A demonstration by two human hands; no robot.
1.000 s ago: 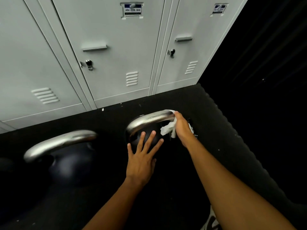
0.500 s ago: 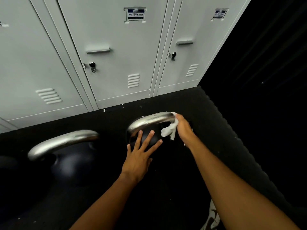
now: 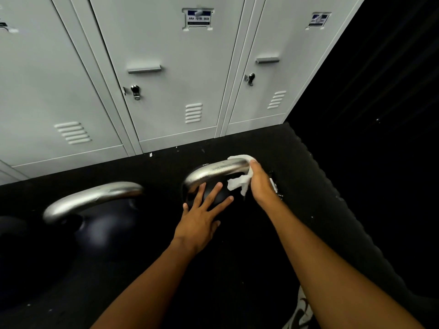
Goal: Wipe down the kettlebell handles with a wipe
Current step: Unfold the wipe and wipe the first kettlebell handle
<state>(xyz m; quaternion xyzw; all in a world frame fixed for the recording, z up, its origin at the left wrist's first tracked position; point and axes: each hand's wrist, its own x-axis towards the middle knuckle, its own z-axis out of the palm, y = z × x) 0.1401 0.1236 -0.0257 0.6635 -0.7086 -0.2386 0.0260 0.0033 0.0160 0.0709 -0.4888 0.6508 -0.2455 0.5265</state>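
Right grip [image 3: 260, 184] clamped on wipe [image 3: 237, 184] round handle [image 3: 213, 170]; left grip [image 3: 199, 219] spread flat on kettlebell [image 3: 237, 206]; second kettlebell [image 3: 104, 231] left, lockers [image 3: 166, 67] behind.

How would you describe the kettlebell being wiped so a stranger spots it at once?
Under the grey lockers, two kettlebells stand on the black floor. Pick the right kettlebell: unlike the left kettlebell, its handle carries a white wipe gripped by the right hand, left hand on its body.
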